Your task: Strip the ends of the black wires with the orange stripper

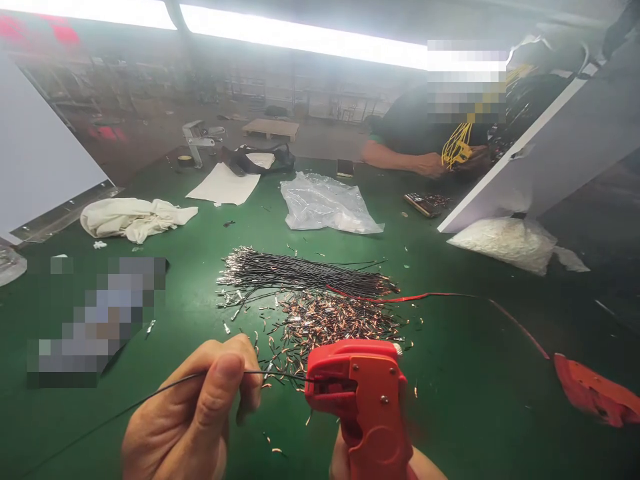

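Over the green table (465,400), the left hand (205,407), nearer the wire, pinches the black wire (275,374) crosswise; its right end meets the mouth of the red tool (380,400), rightward of the pinch. The right hand (425,465) grips the tool's handle.

A green tabletop (480,407) spread across the near part of the scene, with a pale panel (47,147) at its left and a whitish panel (545,160) slanting up at its right. A long, glaring strip light (300,33) ran overhead. Beyond the far edge, a low wooden pallet (270,128) sat on the greyish floor (165,132); farther back, racks or tables (363,110) stood too blurred to tell apart.
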`<state>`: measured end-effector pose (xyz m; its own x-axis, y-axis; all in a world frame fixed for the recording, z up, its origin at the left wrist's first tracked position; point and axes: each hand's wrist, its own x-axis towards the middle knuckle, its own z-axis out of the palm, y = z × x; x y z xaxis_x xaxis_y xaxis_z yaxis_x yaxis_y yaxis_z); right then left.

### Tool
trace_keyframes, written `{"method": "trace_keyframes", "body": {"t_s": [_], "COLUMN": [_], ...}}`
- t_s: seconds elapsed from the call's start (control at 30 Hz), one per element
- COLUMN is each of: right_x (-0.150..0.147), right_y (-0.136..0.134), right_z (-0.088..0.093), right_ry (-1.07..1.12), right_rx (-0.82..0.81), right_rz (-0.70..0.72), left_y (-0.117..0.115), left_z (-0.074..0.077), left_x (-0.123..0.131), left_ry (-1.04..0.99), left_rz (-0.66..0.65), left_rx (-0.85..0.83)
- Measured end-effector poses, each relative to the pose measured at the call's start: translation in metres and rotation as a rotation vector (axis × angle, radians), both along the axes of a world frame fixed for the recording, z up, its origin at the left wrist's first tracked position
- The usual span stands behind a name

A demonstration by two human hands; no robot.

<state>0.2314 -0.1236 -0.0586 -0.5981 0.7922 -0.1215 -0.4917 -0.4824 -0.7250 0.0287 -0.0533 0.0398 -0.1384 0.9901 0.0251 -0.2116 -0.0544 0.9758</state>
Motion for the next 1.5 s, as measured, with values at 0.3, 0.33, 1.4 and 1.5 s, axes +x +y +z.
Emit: {"method": "trace_keyframes", "body": {"t_s": [0.3,0.33,1.4,1.5], "right_x": [0.000,0.001,-0.028,-0.030], "right_y": [0.001,0.000,-0.009,-0.005], "right_z": [0.009,0.010,-0.003,0.005], "right_ry": [-0.075,-0.084,-0.021,-0.015], "right_rx": [-0.013,-0.018,-0.050,-0.008], "right_rz": [-0.068,-0.085,-0.185,-0.178], "left_y": [-0.001,-0.001,0.001,0.000], "left_z": [0.000,0.000,-0.024,-0.023], "left_x": [-0.002,-0.002,-0.006,-0.007], "left_ry": [0.044,0.045,0.213,0.185], "left_rz": [-0.014,-0.017,-0.332,-0.307], "left_rx": [-0.006,-0.004,0.018,-0.073]}}
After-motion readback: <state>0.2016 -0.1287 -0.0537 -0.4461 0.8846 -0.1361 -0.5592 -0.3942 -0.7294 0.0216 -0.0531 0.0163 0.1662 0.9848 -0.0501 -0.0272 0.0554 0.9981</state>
